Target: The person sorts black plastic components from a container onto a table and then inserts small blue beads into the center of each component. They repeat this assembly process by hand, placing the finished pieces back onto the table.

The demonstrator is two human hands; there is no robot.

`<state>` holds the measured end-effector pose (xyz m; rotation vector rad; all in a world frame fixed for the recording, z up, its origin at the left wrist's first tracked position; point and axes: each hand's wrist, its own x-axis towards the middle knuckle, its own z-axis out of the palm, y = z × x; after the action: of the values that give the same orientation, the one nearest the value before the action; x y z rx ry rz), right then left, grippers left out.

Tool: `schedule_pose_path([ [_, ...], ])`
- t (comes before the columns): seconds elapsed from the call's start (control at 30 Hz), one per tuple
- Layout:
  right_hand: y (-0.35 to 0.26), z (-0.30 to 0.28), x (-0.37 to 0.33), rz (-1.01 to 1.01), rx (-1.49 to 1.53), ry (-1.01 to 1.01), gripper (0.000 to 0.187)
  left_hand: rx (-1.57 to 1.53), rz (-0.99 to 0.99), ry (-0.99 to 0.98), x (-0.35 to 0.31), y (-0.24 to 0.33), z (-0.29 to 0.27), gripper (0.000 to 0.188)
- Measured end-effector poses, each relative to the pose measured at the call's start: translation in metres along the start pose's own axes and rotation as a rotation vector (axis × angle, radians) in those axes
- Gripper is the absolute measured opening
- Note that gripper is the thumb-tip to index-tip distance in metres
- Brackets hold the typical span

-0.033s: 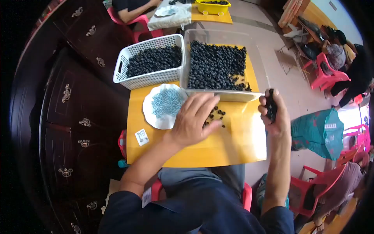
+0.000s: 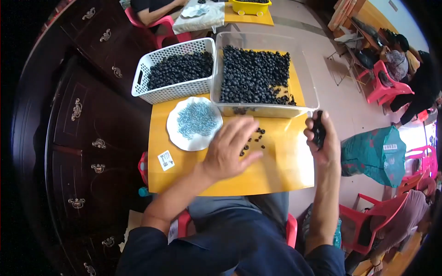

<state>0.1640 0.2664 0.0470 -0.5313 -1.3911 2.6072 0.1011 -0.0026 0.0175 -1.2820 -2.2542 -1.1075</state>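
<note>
My left hand point(image 2: 226, 149) hovers over the yellow table point(image 2: 285, 170), palm down with its fingers spread and nothing visible in them. Several small black ring-shaped pieces point(image 2: 259, 138) lie loose by its fingertips. At the right, beyond the table's edge, my right hand point(image 2: 328, 145) is closed around a dark, elongated black object point(image 2: 318, 129); its exact kind is unclear. Left of my left hand, a white scalloped plate point(image 2: 172, 133) bears a heap of tiny pale-blue pieces point(image 2: 198, 120).
At the table's far side stand a clear plastic bin point(image 2: 267, 109) and a white perforated basket point(image 2: 179, 88), both with black ring pieces. A small printed card point(image 2: 166, 160) lies at left. Dark drawers point(image 2: 73, 170) line the left; a teal bag point(image 2: 373, 154) stands right. Other people sit nearby.
My right hand has dropped slightly, still gripping the black object. My left hand stays almost in place, a little lower. The whole view has shifted slightly.
</note>
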Motion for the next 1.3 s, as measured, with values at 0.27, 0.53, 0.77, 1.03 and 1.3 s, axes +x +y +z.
schedule_pose_path([
  [0.27,0.115,-0.035,-0.011,-0.184,-0.259,0.275,0.025,-0.013,-0.289,-0.182,-0.079,0.040,0.072,0.102],
  [0.53,0.155,-0.024,0.014,-0.704,-0.859,0.280,0.015,0.187,-0.433,-0.267,-0.064,0.016,0.084,0.113],
  [0.77,0.150,-0.003,0.008,-0.700,-1.019,0.232,0.010,0.262,-0.456,-0.286,-0.058,0.004,0.094,0.108],
  [1.03,0.156,-0.008,0.005,-0.749,-1.069,0.165,0.012,0.291,-0.414,-0.258,-0.059,0.002,0.098,0.100],
  [1.3,0.154,-0.011,0.000,-0.726,-1.070,0.146,0.013,0.301,-0.379,-0.244,-0.061,0.003,0.097,0.095],
])
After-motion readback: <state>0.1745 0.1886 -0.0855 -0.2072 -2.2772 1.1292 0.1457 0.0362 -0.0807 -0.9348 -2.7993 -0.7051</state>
